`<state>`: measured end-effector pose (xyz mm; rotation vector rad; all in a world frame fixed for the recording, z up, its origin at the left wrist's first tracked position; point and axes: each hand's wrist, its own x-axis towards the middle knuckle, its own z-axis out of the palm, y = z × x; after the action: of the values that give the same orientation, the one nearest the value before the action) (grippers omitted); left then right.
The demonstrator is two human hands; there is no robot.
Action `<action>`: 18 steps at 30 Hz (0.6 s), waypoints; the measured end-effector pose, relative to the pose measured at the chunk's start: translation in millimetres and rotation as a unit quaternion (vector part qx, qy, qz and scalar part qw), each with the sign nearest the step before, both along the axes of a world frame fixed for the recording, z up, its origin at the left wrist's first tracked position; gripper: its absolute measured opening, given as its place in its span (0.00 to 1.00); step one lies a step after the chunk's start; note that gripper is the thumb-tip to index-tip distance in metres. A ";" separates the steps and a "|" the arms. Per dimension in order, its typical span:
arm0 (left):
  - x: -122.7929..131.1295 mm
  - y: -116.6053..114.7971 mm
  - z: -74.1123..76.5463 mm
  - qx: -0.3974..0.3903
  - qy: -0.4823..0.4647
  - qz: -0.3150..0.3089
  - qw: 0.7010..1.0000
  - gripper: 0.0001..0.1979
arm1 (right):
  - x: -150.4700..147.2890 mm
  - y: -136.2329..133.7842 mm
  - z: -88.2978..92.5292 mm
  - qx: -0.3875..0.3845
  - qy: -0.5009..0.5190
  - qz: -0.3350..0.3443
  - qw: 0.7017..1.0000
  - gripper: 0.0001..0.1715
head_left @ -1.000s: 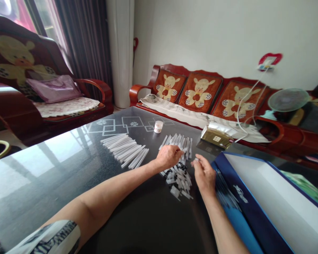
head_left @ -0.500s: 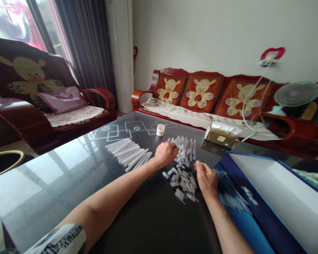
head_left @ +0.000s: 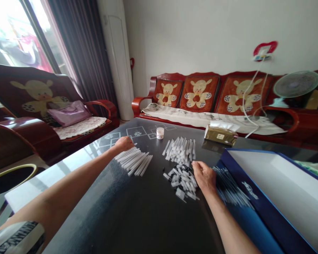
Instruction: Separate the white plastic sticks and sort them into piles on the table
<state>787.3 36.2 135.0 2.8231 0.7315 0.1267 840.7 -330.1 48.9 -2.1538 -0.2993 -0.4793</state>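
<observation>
My left hand [head_left: 124, 143] is at the far end of a row of slim white tubes [head_left: 137, 160], which look like pen barrels. Its fingers are curled together, and what they hold, if anything, is hidden. My right hand [head_left: 204, 175] rests beside a heap of small translucent caps [head_left: 184, 181] with black pieces among them. Thumb and forefinger are pinched together there; anything between them is too small to make out. Behind the caps lies another pile of whitish tubes [head_left: 180, 148]. Thin dark sticks [head_left: 231, 188], like pen refills, lie on a blue surface right of my right hand.
A large blue box [head_left: 254, 190] with a white inside stands at the right. Farther back on the dark glossy table [head_left: 148, 218] are a small round white jar [head_left: 160, 133] and a tissue pack [head_left: 220, 135]. A wooden sofa [head_left: 198, 92] stands beyond the table.
My left hand has moved left from the middle pile to the far end of the white tube row. My right hand stays by the caps. The view has tilted slightly.
</observation>
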 end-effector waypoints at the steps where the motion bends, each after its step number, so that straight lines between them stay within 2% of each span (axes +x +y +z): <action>1: -1.4 4.1 -1.3 -0.014 -0.005 0.004 1.000 0.06 | -0.1 0.0 0.1 -0.001 0.000 0.000 1.000 0.26; 5: -3.0 15.0 -1.7 -0.093 -0.058 0.035 0.993 0.08 | -0.1 -0.1 0.3 0.000 -0.002 0.005 1.000 0.26; 10: -5.2 26.5 2.5 -0.188 -0.182 0.070 0.963 0.19 | 0.6 -0.8 0.0 0.001 -0.013 0.012 1.000 0.26; 15: -19.0 38.2 -9.3 -0.224 -0.240 0.091 0.940 0.13 | 0.0 0.0 1.0 0.000 -0.002 0.009 1.000 0.26; 18: -32.9 42.1 -20.2 -0.192 -0.241 0.093 0.947 0.11 | -0.8 0.6 1.7 -0.003 0.003 0.008 1.000 0.27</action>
<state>754.4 78.3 114.8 2.2191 0.7961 0.6088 839.9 -329.5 50.6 -2.1576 -0.3156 -0.4624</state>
